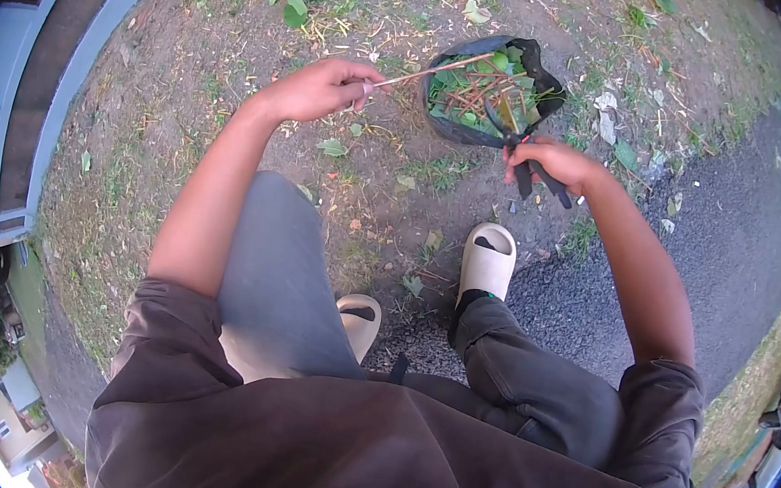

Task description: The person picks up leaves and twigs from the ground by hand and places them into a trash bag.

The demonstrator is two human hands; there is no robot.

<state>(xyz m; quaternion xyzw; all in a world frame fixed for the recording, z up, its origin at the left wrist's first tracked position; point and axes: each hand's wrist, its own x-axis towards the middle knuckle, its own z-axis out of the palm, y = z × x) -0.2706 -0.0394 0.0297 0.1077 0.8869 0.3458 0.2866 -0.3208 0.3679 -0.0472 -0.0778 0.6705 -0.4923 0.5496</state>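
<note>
My left hand (pixel 320 89) pinches a thin brown twig (pixel 431 71) that reaches out over a black bag (pixel 454 127). The bag sits open on the ground and is filled with green leaves and cut stems. My right hand (pixel 554 164) grips the black handles of pruning shears (pixel 519 148), whose blades point into the bag's front edge. Both hands are held out in front of my knees, close to the bag.
Bare dirt with patchy grass and scattered fallen leaves (pixel 289 0) surrounds the bag. A paved path (pixel 731 247) runs on the right. A building wall (pixel 11 80) stands at the left. My feet wear pale slip-on shoes (pixel 488 259).
</note>
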